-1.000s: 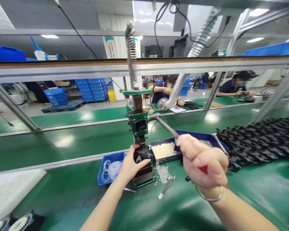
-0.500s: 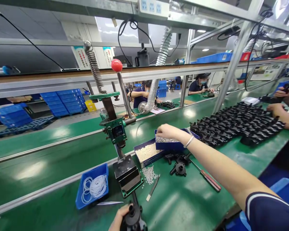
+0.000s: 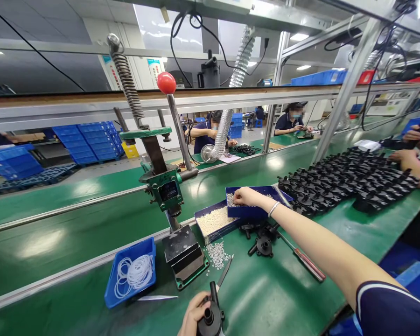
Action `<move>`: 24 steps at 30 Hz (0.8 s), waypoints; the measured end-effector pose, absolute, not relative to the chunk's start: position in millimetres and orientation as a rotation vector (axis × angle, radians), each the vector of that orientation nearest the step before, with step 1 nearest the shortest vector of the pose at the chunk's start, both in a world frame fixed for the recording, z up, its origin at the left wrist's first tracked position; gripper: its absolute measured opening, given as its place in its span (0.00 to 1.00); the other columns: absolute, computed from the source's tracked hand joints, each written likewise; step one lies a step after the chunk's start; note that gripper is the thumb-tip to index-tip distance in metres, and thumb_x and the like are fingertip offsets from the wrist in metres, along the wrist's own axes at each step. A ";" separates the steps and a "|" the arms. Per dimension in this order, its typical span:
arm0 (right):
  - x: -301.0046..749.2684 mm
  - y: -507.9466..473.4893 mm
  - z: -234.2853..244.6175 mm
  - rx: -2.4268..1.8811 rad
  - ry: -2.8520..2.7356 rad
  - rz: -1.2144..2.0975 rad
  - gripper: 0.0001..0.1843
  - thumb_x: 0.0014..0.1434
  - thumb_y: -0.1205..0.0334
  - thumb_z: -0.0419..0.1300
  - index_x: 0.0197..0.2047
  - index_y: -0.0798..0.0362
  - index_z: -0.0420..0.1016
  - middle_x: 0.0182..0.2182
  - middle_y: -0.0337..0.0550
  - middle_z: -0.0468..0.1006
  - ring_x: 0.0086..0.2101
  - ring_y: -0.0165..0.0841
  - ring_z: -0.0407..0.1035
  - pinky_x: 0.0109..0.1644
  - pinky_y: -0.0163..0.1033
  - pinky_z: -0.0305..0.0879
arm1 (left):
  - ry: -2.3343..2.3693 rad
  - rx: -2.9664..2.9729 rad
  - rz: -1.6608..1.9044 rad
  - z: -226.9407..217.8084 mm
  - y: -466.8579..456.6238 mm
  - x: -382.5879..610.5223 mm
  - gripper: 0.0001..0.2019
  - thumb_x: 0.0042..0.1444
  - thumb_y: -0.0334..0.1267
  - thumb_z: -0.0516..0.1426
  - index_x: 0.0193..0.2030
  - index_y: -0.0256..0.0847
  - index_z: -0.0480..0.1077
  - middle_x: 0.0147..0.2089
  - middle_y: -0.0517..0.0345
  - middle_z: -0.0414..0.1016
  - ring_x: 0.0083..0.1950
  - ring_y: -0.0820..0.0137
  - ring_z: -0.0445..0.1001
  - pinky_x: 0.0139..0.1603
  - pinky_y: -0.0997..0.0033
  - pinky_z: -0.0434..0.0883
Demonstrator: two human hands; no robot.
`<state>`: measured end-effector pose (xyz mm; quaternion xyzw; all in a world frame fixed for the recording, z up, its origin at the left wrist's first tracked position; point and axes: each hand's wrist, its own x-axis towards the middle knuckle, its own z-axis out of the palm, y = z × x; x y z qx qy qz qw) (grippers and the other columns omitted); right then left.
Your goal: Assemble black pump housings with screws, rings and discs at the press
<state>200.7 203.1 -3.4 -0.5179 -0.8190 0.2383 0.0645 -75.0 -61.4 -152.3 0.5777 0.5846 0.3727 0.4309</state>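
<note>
My left hand [image 3: 193, 316] is closed round a black plastic part [image 3: 210, 317] at the bottom edge, just in front of the green hand press [image 3: 168, 186]. My right hand [image 3: 245, 196] reaches into the dark blue tray [image 3: 255, 211] of tiny silvery pieces, fingers pinched together; what they hold is too small to make out. The press lever with its red knob [image 3: 166, 82] stands raised. The press's base block [image 3: 184, 254] is bare.
A blue bin of white rings [image 3: 131, 273], a tray of white beads [image 3: 213, 219], loose beads [image 3: 217, 254], tweezers [image 3: 225, 273], a red-handled screwdriver [image 3: 306, 261] and loose black parts [image 3: 262, 245] lie around. A large heap of black parts [image 3: 346, 177] fills the right. A neighbour's hands [image 3: 408, 158] work far right.
My right hand let go of the press lever, which sprang up, and moved into the dark blue tray. My left hand took the black part off the press and drew it toward me.
</note>
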 end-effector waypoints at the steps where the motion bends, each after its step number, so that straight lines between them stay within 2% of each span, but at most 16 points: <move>1: 201.4 204.2 -4.1 -1.566 -2.451 0.747 0.15 0.67 0.55 0.60 0.51 0.56 0.74 0.49 0.45 0.76 0.45 0.38 0.74 0.48 0.46 0.74 | 1.405 1.410 0.978 -152.4 -63.2 -75.4 0.29 0.38 0.72 0.61 0.27 0.46 0.75 0.28 0.48 0.78 0.35 0.54 0.80 0.39 0.57 0.80; 4: 203.1 206.9 -6.7 -1.566 -2.365 0.838 0.14 0.67 0.56 0.60 0.50 0.57 0.74 0.47 0.45 0.76 0.43 0.36 0.74 0.46 0.45 0.74 | 1.308 1.364 1.062 -149.5 -65.5 -75.6 0.31 0.38 0.74 0.60 0.26 0.45 0.74 0.26 0.48 0.77 0.33 0.56 0.79 0.37 0.60 0.79; 8: 205.5 206.6 -9.8 -1.550 -2.226 0.966 0.14 0.68 0.56 0.59 0.50 0.57 0.73 0.44 0.44 0.77 0.39 0.33 0.74 0.42 0.42 0.75 | 1.316 1.350 1.095 -147.8 -65.6 -71.3 0.30 0.37 0.74 0.60 0.23 0.45 0.73 0.23 0.49 0.74 0.31 0.55 0.78 0.35 0.60 0.78; 15: 209.9 202.6 -9.0 -1.491 -2.028 1.134 0.14 0.67 0.56 0.60 0.49 0.57 0.73 0.43 0.44 0.77 0.38 0.32 0.74 0.42 0.41 0.75 | 1.365 1.347 1.151 -152.6 -75.0 -63.9 0.26 0.47 0.70 0.58 0.28 0.47 0.76 0.25 0.49 0.72 0.37 0.53 0.77 0.38 0.59 0.78; 21: 213.2 204.0 -6.2 -1.478 -1.900 1.236 0.13 0.67 0.57 0.60 0.50 0.57 0.73 0.44 0.45 0.77 0.38 0.32 0.74 0.42 0.41 0.75 | 1.358 1.417 1.182 -148.2 -64.6 -60.3 0.28 0.41 0.73 0.59 0.25 0.47 0.74 0.23 0.51 0.70 0.34 0.54 0.77 0.32 0.60 0.77; 24: 214.6 203.6 -3.8 -1.455 -1.847 1.280 0.13 0.68 0.57 0.60 0.50 0.57 0.73 0.43 0.45 0.77 0.38 0.32 0.74 0.41 0.41 0.75 | 1.370 1.443 1.193 -142.9 -72.5 -60.1 0.26 0.44 0.70 0.59 0.27 0.47 0.75 0.27 0.49 0.73 0.37 0.52 0.78 0.35 0.58 0.78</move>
